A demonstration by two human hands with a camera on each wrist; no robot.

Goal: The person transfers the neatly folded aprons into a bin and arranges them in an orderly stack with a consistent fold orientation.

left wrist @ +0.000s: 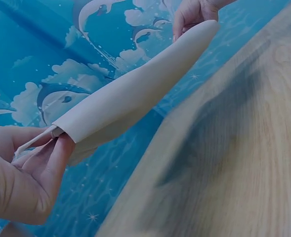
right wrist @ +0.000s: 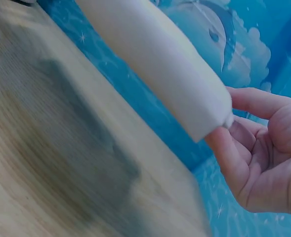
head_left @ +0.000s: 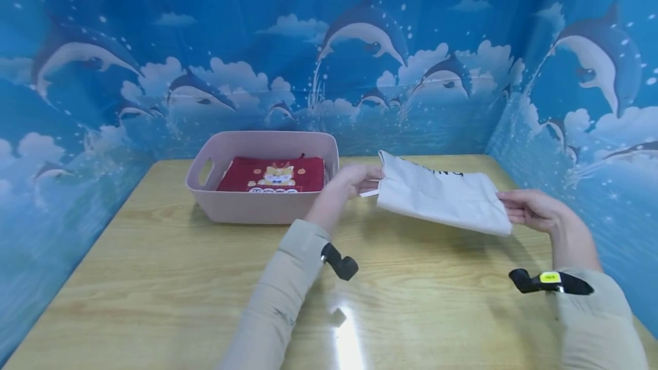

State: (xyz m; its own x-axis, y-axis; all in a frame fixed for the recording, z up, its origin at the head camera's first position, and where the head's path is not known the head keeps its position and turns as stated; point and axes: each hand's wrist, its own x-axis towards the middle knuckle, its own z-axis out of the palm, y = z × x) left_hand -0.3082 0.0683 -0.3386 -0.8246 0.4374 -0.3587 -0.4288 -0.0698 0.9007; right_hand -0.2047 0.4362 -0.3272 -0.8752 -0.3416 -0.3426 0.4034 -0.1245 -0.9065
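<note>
A folded white canvas bag (head_left: 442,196) with black lettering on its upper face is held above the right part of the table, tilted. My left hand (head_left: 353,180) pinches its left end, where a thin white strap sticks out. At the opposite end, my right hand (head_left: 534,209) grips the edge between thumb and fingers. The left wrist view shows the bag (left wrist: 135,89) side-on, folded into a thick layer, with the left hand (left wrist: 31,173) at its near end. In the right wrist view the right hand (right wrist: 264,143) holds a corner; the lettering is hidden there.
A pink plastic basket (head_left: 247,207) stands at the back left of the wooden table (head_left: 169,278), close beside my left forearm. Inside it lies a folded red cloth item (head_left: 241,173) with a cartoon animal print. Blue dolphin-print curtains (head_left: 257,27) enclose the back and sides.
</note>
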